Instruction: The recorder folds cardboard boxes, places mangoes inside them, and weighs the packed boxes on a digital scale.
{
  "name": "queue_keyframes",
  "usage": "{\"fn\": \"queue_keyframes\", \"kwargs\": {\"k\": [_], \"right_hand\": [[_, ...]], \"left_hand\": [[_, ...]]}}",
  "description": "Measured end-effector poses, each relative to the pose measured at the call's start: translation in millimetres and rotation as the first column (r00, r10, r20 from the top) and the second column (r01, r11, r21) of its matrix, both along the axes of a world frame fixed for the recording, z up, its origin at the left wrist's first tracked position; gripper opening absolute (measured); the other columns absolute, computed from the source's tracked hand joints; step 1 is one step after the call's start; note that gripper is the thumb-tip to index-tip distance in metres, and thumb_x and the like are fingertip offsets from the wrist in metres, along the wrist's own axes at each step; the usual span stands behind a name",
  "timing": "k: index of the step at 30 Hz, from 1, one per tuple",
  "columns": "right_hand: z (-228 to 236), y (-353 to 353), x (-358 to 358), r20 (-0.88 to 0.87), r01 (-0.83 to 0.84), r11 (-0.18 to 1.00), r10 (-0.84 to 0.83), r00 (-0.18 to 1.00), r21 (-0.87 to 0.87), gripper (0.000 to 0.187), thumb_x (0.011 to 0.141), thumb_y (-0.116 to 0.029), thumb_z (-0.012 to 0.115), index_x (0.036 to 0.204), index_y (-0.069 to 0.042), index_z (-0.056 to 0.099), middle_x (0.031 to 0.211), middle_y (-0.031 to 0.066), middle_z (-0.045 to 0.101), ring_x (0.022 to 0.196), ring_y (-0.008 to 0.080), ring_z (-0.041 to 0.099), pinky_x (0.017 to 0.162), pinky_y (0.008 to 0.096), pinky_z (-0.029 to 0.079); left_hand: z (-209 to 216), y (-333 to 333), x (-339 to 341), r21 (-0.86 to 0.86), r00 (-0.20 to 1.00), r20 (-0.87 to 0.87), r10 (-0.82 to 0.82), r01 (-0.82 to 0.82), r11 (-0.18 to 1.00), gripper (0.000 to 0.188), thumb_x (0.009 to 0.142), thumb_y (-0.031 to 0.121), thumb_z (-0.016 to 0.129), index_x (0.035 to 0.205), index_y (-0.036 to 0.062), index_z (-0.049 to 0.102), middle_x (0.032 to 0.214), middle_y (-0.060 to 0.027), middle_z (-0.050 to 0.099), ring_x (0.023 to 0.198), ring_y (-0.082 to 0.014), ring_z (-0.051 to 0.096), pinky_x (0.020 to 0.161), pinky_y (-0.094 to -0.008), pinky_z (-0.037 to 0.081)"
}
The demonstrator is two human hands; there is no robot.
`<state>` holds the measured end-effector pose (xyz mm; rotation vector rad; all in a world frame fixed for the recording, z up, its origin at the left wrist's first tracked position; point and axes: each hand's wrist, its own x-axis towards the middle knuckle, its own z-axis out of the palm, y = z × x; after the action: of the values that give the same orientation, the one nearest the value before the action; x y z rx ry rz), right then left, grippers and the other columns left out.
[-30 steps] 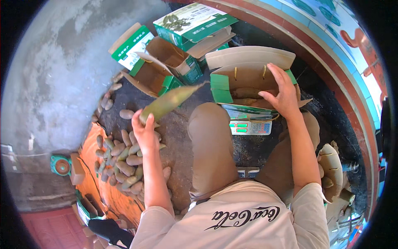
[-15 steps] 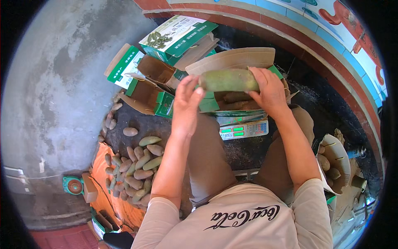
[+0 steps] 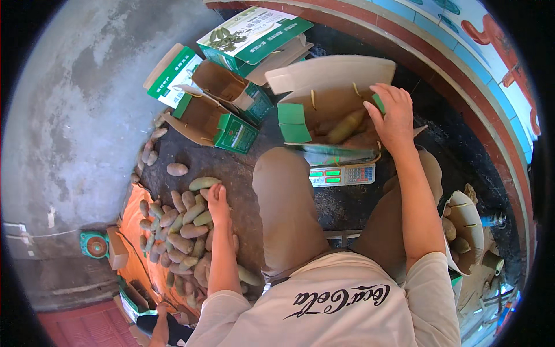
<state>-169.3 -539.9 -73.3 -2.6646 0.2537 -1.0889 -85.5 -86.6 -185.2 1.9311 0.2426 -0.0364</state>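
My right hand (image 3: 394, 118) is over the right side of an open cardboard box (image 3: 329, 72). Its thumb and fingers are spread, with a small green flap (image 3: 378, 103) showing between them. Inside the box lies a green radish (image 3: 348, 127) among darker ones in shadow. My left hand (image 3: 218, 205) reaches down to the pile of soil-covered green radishes (image 3: 184, 243) on the left. Its fingers are partly foreshortened and look loosely apart, beside a long green radish (image 3: 203, 183) at the pile's far edge; no radish shows in its grasp.
A digital scale (image 3: 350, 175) with lit displays sits by the box. Green-and-white cartons (image 3: 237, 134) stand farther left, a closed one (image 3: 254, 34) behind. Another box of radishes (image 3: 471, 222) is at right. Another person's arm (image 3: 161, 329) shows lower left.
The large green radish I held in both hands has gone from them; one now lies in the box. My left hand moved down-left to the pile. My right hand stayed near the box.
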Motion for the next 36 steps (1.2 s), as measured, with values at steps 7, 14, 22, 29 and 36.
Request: {"fn": "queue_keyframes", "kwargs": {"k": [7, 14, 22, 29, 36], "right_hand": [[1, 13, 1, -0.033, -0.097, 0.994, 0.095, 0.995, -0.052, 0.031, 0.075, -0.023, 0.068, 0.099, -0.005, 0.061, 0.104, 0.0117, 0.060, 0.099, 0.0299, 0.054, 0.092, 0.0429, 0.037], [-2, 14, -2, -0.096, -0.121, 0.972, 0.104, 0.990, -0.199, 0.025, 0.081, -0.019, 0.065, 0.101, -0.005, 0.062, 0.107, 0.0107, 0.061, 0.102, 0.0286, 0.054, 0.095, 0.0430, 0.035], [-2, 16, 4, -0.075, -0.145, 0.975, 0.134, 0.988, -0.167, 0.022, 0.086, -0.021, 0.059, 0.100, -0.004, 0.063, 0.107, 0.0124, 0.061, 0.100, 0.0296, 0.055, 0.090, 0.0402, 0.039], [-1, 16, -1, -0.078, -0.136, 0.960, 0.120, 0.990, -0.244, 0.024, 0.086, -0.023, 0.058, 0.101, -0.005, 0.062, 0.109, 0.0127, 0.060, 0.100, 0.0298, 0.054, 0.089, 0.0402, 0.039], [2, 25, -2, -0.131, -0.165, 0.946, 0.133, 0.982, -0.279, 0.023, 0.087, -0.022, 0.057, 0.102, -0.005, 0.062, 0.109, 0.0121, 0.060, 0.102, 0.0288, 0.054, 0.091, 0.0396, 0.039]], "left_hand": [[-127, 98, -70, 0.189, 0.945, -0.274, 0.177, -0.128, 0.974, 0.042, 0.087, 0.023, 0.057, 0.120, -0.0017, 0.049, 0.119, -0.0187, 0.055, 0.111, -0.0256, 0.053, 0.094, -0.0346, 0.041], [-184, 143, -159, 0.502, 0.584, -0.789, 0.191, 0.433, 0.748, 0.043, 0.081, 0.031, 0.053, 0.117, 0.0095, 0.057, 0.121, -0.0129, 0.057, 0.114, -0.0300, 0.052, 0.096, -0.0391, 0.041], [-246, 172, -229, 0.399, 0.413, -0.899, 0.146, 0.633, 0.663, 0.054, 0.079, 0.039, 0.057, 0.125, 0.0120, 0.052, 0.131, -0.0121, 0.048, 0.120, -0.0299, 0.047, 0.099, -0.0395, 0.039], [-235, 94, -211, 0.378, 0.547, -0.837, 0.034, 0.531, 0.758, 0.083, 0.071, 0.041, 0.070, 0.137, 0.0067, 0.031, 0.127, -0.0188, 0.050, 0.116, -0.0331, 0.050, 0.096, -0.0400, 0.042], [-265, 69, -206, 0.307, 0.396, -0.910, 0.122, 0.444, 0.842, 0.090, 0.070, 0.031, 0.072, 0.140, 0.0079, 0.020, 0.129, -0.0205, 0.048, 0.117, -0.0329, 0.049, 0.096, -0.0408, 0.043]]}}
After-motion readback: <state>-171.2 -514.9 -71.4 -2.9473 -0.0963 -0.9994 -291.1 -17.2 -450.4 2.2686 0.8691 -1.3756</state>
